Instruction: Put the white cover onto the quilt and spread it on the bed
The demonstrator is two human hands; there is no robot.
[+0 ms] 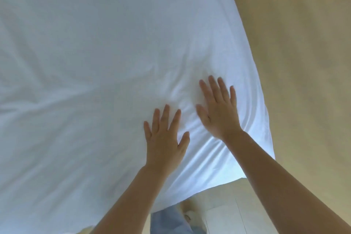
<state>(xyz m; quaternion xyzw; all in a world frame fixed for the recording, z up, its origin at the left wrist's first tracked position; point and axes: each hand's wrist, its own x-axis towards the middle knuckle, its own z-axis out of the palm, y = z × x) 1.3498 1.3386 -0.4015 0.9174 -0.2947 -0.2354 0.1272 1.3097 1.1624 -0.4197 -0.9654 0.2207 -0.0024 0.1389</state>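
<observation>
Both hands flat, nothing gripped. Left hand (165, 138): fingers (165, 115) straight, slightly fanned, thumb out sideways, palm down on the white cover (95, 53). Right hand (218, 112) the same: fingers (213, 89) straight, spread, pressing the fabric. No pinch or curl on either.

Why flat: my read is smoothing. Open palms spread the load on soft fabric and drag slack out without lifting it; a pinch would raise new ridges. The right fingertips sit ahead of the left ones and nearer the cover's right edge, so the push looks aimed at that edge and corner.

Around the fingers: creases (182, 99) bunch between the two hands and run from beside the right palm back past the wrist to the near corner. Beyond the fingertips the cover lies flatter, with a few long shallow folds well to the left of the left fingers.

Task item: the cover is directly under both palms and runs on past the fingertips, filling most of the view. Quilt not visible; the soft puff under the fabric suggests it's inside, but I can't confirm. Bed hidden under the cover.

Further out: tan floor (303, 43) to the right of the right fingers, past the cover edge. Behind the wrists, a denim leg (167, 220) and a foot (190, 213), blurred.

Counts: hands 2, digits showing 10, cover 1, leg 1, foot 1.
</observation>
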